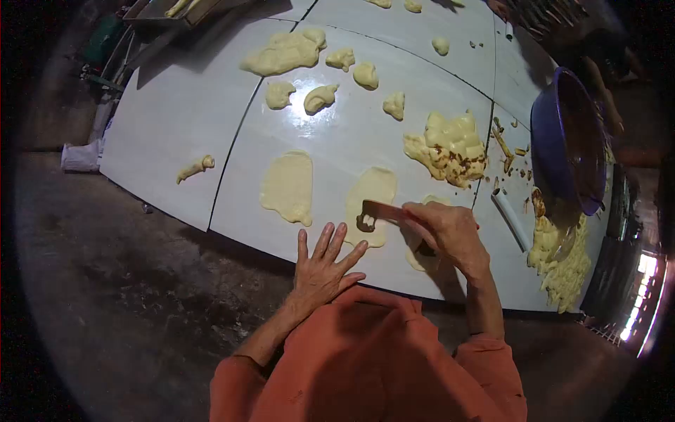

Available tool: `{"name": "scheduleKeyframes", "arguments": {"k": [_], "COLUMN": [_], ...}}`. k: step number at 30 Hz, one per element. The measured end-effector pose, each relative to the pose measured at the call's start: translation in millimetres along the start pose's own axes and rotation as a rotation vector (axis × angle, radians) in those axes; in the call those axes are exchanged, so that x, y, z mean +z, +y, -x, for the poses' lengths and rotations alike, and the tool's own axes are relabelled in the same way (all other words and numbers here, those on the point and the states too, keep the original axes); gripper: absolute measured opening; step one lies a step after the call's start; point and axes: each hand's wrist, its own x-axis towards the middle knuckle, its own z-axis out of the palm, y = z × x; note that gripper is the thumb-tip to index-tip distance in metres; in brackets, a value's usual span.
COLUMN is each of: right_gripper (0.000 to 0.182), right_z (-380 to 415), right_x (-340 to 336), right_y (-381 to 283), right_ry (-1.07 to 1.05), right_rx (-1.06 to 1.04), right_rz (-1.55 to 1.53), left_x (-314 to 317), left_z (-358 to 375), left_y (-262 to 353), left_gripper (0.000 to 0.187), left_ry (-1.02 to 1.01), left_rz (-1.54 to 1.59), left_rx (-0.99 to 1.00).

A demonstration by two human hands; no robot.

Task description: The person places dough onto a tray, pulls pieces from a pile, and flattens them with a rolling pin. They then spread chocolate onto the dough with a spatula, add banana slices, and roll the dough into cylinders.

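Observation:
My right hand (453, 235) is closed around a flat, reddish-brown spatula (385, 210). Its tip touches a dab of dark brown filling (365, 225) on a flattened oval of dough (373, 184). With fingers spread, my left hand (323, 271) rests at the table's near edge, just left of that dough. Farther left lies another flattened dough piece (287, 184), bare on top. A third flat piece (416, 259), with dark filling on it, sits partly hidden under my right hand and forearm.
Small dough lumps (365, 75) and a larger dough mass (288, 53) lie across the white table (169, 119). Brown-smeared dough (450, 144), a pale tube (511, 219) and a purple basin (555, 141) are at right. A rolled dough piece (195, 168) lies left. Another person's arm (606, 95) shows beyond the basin.

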Motion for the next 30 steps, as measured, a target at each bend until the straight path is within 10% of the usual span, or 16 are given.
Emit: {"name": "scheduleKeyframes", "arguments": {"k": [15,23,26,30], "right_gripper": [0.020,0.031,0.035,0.036], "right_z": [28,38,43,75], "right_x": [21,43,16,-55], "right_y": [2,37,41,99], "right_ry": [0.091,0.118,0.117,0.286], "right_rx": [-0.046,0.064,0.525,0.567], "right_rz": [0.077,-0.333,-1.361,-1.354], "left_x": [-1,4,-2,-9], "left_z": [-2,-7,-9,-15], "left_y": [1,18,32,49], "left_gripper": [0.052,0.054,0.054,0.049], "left_ry": [0.130,0.176,0.135,0.085], "left_rz": [-0.001,0.072,0.056,-0.005], "left_rx": [0.038,-0.019,-0.040,-0.071]}}
